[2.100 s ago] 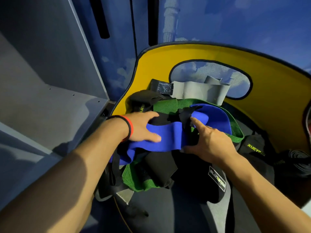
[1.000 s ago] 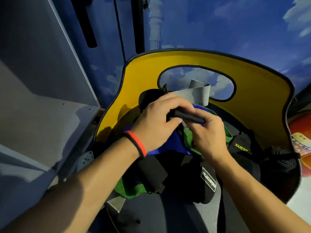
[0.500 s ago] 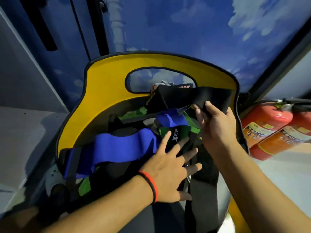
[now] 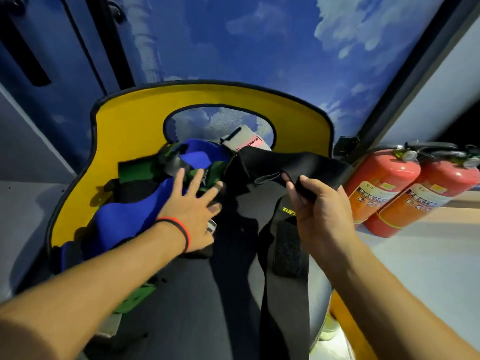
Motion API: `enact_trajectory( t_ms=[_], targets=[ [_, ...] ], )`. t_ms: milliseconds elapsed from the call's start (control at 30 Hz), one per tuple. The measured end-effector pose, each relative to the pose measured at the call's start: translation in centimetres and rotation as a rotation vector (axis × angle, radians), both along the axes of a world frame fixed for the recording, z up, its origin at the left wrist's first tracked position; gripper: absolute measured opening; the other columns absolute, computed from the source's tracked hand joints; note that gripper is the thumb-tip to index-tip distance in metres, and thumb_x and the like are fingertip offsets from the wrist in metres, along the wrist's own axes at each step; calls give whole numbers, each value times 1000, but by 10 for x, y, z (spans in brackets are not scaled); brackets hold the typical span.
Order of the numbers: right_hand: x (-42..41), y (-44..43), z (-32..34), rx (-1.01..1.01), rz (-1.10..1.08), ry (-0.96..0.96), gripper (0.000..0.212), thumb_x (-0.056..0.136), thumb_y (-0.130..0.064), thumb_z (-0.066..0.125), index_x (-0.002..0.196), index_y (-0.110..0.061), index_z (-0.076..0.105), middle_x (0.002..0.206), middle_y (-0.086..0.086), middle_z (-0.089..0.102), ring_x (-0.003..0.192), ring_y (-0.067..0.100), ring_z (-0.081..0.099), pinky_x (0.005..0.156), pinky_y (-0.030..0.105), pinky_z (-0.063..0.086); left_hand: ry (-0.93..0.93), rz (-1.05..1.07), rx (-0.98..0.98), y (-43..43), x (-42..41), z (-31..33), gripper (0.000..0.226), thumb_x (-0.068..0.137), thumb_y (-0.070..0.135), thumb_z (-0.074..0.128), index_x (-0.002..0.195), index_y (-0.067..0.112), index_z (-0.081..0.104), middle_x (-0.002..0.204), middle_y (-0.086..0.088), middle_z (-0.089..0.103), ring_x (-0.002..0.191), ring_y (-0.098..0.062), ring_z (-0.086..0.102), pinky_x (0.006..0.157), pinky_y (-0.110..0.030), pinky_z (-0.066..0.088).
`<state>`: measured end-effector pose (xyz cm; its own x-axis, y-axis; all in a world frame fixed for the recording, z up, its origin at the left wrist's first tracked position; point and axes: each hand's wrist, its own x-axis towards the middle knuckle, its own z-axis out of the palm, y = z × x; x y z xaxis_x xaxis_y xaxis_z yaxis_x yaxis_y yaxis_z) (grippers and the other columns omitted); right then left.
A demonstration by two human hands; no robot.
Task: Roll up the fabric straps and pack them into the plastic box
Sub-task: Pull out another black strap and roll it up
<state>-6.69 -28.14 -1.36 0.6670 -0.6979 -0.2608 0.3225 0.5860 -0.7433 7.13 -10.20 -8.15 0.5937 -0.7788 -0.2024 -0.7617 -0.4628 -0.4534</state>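
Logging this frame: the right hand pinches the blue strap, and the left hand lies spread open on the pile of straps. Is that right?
Not quite. The head view shows the right hand pinching the black strap, not the blue strap, which lies beside the left hand. The left hand is spread open on the pile of straps, as stated.
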Motion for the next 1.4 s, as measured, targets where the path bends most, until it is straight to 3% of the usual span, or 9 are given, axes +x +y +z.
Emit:
enact_trajectory(
  t_ms=[233, 367, 667, 900, 1033, 1100, 1200, 1333, 1400],
  targets=[
    [-9, 18, -6, 164, 81, 116, 17, 93, 6, 55, 104, -7, 51, 102, 18, 64, 96, 37, 75, 71, 27, 63, -75, 169, 5, 27, 55, -3, 75, 89, 74, 33, 157, 46, 14, 166, 7, -24, 151, -42, -18, 112, -75, -4],
    [-23, 61, -17, 258, 301, 263, 19, 95, -2, 58, 112, 6, 63, 102, 20, 75, 93, 33, 76, 77, 31, 62, -108, 205, -15, 24, 70, -4, 69, 96, 57, 41, 157, 46, 10, 164, 8, -28, 152, -40, -18, 115, -72, -3],
    [-52, 126, -46, 276, 727, 559, 27, 98, -37, 64, 97, -10, 62, 84, 13, 71, 76, 29, 72, 65, 29, 57, -109, 117, -58, 35, 53, -8, 71, 101, 46, 43, 159, 41, 2, 167, 5, -20, 154, -32, -14, 117, -69, -2],
    [-49, 133, -54, 105, 1039, 612, 38, 100, -47, 59, 92, -9, 64, 88, 11, 71, 78, 24, 72, 66, 25, 56, 358, 99, -393, 41, -3, 29, 45, 100, 56, 36, 140, 43, 52, 163, 11, 24, 153, -17, 10, 123, -46, 6],
    [-46, 116, -43, -323, 1271, 741, 35, 90, -39, 76, 103, -8, 67, 88, 15, 70, 65, 24, 68, 62, 27, 60, 513, 38, -163, 50, -40, 29, 45, 101, 53, 41, 145, 46, 44, 167, 9, 9, 149, -17, 22, 125, -43, 11],
    [-47, 100, -33, -854, 1311, 826, 23, 89, -40, 74, 93, -18, 67, 81, 7, 70, 62, 21, 66, 65, 31, 60, 463, 76, -67, 60, -46, 21, 47, 100, 46, 48, 146, 42, 43, 168, 10, -5, 151, -19, 16, 125, -49, 6],
    [-51, 76, -34, -1601, 951, 956, 30, 87, -45, 57, 70, -21, 49, 73, 1, 60, 71, 28, 62, 57, 33, 47, 380, 92, -25, 71, -49, 14, 61, 98, 44, 50, 155, 35, 29, 168, 12, -1, 153, -17, 8, 124, -55, -1],
    [-38, 51, -40, -1685, 498, 831, 19, 88, -43, 59, 81, -26, 59, 85, -3, 61, 80, 22, 60, 63, 37, 47, 390, 137, -85, 65, -51, 19, 60, 99, 50, 47, 154, 30, 31, 164, 13, 19, 151, -14, 17, 123, -57, -1],
    [-20, 33, -45, -1716, 435, 795, 28, 91, -44, 64, 114, -29, 67, 109, -2, 66, 99, 23, 62, 79, 39, 53, 458, 196, -165, 60, -53, 26, 56, 101, 51, 44, 151, 27, 37, 159, 14, 28, 146, -11, 30, 124, -53, 5]
  ],
)
